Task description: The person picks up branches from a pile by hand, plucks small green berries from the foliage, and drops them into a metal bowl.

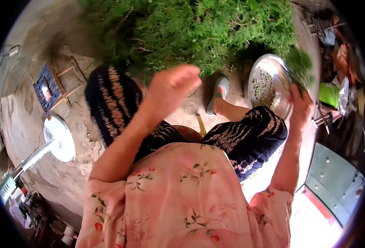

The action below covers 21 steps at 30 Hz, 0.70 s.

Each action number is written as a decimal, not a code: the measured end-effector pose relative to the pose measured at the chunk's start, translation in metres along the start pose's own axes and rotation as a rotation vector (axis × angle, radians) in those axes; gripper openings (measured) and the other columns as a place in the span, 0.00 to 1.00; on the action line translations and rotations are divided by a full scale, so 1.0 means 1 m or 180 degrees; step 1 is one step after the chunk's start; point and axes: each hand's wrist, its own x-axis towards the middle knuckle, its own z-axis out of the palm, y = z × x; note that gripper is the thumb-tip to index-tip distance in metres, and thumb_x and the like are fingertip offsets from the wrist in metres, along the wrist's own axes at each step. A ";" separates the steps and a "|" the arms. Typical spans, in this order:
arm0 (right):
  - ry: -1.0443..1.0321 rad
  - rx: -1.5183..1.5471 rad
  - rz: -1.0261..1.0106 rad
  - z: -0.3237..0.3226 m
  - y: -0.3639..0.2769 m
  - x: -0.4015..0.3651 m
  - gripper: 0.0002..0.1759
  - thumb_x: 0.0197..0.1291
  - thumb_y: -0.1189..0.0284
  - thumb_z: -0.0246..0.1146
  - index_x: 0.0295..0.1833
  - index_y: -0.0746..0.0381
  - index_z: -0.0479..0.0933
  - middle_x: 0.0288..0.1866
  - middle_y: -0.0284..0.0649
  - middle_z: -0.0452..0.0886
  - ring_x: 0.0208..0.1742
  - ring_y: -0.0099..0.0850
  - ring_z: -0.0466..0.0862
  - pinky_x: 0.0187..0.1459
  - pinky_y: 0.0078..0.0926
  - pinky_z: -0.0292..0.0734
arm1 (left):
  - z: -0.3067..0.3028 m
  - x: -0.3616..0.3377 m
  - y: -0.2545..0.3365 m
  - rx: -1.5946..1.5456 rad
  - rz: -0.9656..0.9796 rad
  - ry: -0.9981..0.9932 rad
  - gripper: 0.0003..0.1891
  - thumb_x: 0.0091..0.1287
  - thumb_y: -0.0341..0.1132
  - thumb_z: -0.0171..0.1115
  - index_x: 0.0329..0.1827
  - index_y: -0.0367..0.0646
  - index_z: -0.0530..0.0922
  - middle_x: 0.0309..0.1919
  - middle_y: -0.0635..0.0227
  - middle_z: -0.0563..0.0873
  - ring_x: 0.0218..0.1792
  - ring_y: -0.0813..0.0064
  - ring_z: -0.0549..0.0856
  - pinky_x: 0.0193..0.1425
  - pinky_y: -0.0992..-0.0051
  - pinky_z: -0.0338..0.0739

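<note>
My left hand [176,80] is raised above my lap, in front of the green heap. Its fingers look curled and are blurred; anything inside them is hidden. My right hand [301,103] is at the right rim of a shiny metal basin [280,89], closed around the lower end of a leafy green sprig [300,66]. That sprig points away from me and is smeared by motion. Small round green seeds or berries [261,89] lie scattered in the basin. Beyond both hands spreads a large heap of cut feathery green branches [215,35].
A small wooden stool with a dark woven seat [46,89] lies at the left. Near it is a fan's round white base [59,138] with its pole. Clutter with a bright green bag [328,95] lines the right side. My grey shoe [219,91] stands left of the basin.
</note>
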 end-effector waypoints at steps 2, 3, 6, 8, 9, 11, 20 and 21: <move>0.0388 -0.0358 0.0220 -0.036 0.043 0.002 0.14 0.58 0.63 0.62 0.39 0.63 0.80 0.26 0.32 0.79 0.24 0.18 0.73 0.27 0.16 0.70 | 0.015 -0.007 -0.022 0.1193 0.0653 0.0124 0.13 0.59 0.37 0.60 0.42 0.39 0.76 0.34 0.61 0.82 0.37 0.63 0.82 0.39 0.70 0.77; 0.0670 -0.0731 0.0305 -0.057 0.090 0.012 0.15 0.57 0.62 0.62 0.38 0.64 0.80 0.25 0.32 0.79 0.22 0.18 0.72 0.23 0.16 0.69 | 0.027 -0.005 -0.030 0.1942 0.1143 0.0246 0.11 0.56 0.36 0.62 0.37 0.39 0.76 0.30 0.62 0.81 0.34 0.60 0.81 0.36 0.68 0.77; 0.0860 -0.1317 0.0033 -0.106 0.169 -0.006 0.18 0.58 0.61 0.60 0.36 0.69 0.79 0.21 0.38 0.78 0.19 0.25 0.73 0.20 0.25 0.70 | 0.065 -0.001 -0.043 0.2607 0.1200 -0.0346 0.04 0.51 0.31 0.57 0.26 0.40 0.74 0.24 0.60 0.79 0.28 0.59 0.79 0.27 0.64 0.72; 0.1134 -0.1757 -0.0779 -0.130 0.217 -0.032 0.20 0.58 0.61 0.59 0.34 0.71 0.79 0.24 0.47 0.80 0.24 0.37 0.78 0.28 0.34 0.73 | 0.083 -0.004 -0.050 0.2587 0.1432 -0.0586 0.05 0.50 0.32 0.56 0.22 0.40 0.75 0.23 0.62 0.80 0.27 0.61 0.80 0.27 0.60 0.71; 0.1178 -0.1854 -0.0906 -0.143 0.240 -0.044 0.18 0.58 0.63 0.58 0.32 0.71 0.78 0.25 0.51 0.80 0.28 0.43 0.80 0.31 0.38 0.74 | 0.091 -0.001 -0.062 0.2425 0.1786 -0.0720 0.06 0.50 0.33 0.56 0.21 0.41 0.76 0.23 0.64 0.81 0.26 0.62 0.81 0.27 0.57 0.70; 0.0876 -0.2471 -0.0080 -0.160 0.259 -0.078 0.18 0.59 0.64 0.57 0.31 0.72 0.78 0.26 0.52 0.80 0.28 0.43 0.80 0.33 0.38 0.74 | 0.145 0.027 -0.104 0.3215 0.1700 -0.1302 0.07 0.50 0.35 0.56 0.22 0.42 0.79 0.24 0.66 0.83 0.27 0.64 0.82 0.26 0.54 0.69; -0.0329 -0.2124 0.2898 -0.210 0.297 -0.178 0.11 0.56 0.73 0.57 0.43 0.68 0.75 0.30 0.47 0.79 0.25 0.41 0.81 0.18 0.34 0.74 | 0.114 0.021 -0.058 0.3646 0.1021 -0.1891 0.14 0.59 0.35 0.54 0.45 0.48 0.82 0.42 0.65 0.84 0.44 0.60 0.82 0.38 0.50 0.74; -0.0044 -0.1958 0.2852 -0.204 0.287 -0.163 0.12 0.56 0.72 0.56 0.42 0.67 0.75 0.30 0.46 0.79 0.26 0.40 0.81 0.20 0.33 0.74 | 0.113 0.022 -0.059 0.3571 0.1024 -0.1907 0.15 0.60 0.35 0.53 0.48 0.48 0.81 0.46 0.66 0.83 0.48 0.61 0.81 0.40 0.47 0.73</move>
